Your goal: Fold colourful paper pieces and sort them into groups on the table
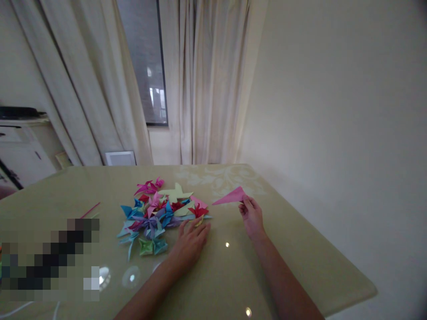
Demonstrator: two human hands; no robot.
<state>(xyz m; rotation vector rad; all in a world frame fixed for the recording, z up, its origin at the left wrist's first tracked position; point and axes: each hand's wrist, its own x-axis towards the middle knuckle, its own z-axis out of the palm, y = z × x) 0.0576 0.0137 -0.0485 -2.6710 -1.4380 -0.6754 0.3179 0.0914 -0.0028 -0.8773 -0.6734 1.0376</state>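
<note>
Between the thumb and fingers of my right hand (251,216) is a pink paper airplane-like folded piece (230,197), its narrow point facing left. It is held above the table, to the right of a pile of origami (151,224). My left hand (191,240) lies palm down with its fingers stretched out at the pile's right edge. Its fingertips reach a small yellow folded piece (197,221), just below a red paper flower (198,210). Blue, purple, pink and pale green folded papers make up the heap, with a green folded square (146,247) at its front.
The pile rests on a glossy beige table (293,249) whose right edge runs near a plain wall. A thin red stick (90,210) lies to the left. A pixelated patch hides the left front. Curtains (216,80) and a white-framed panel (120,158) stand behind.
</note>
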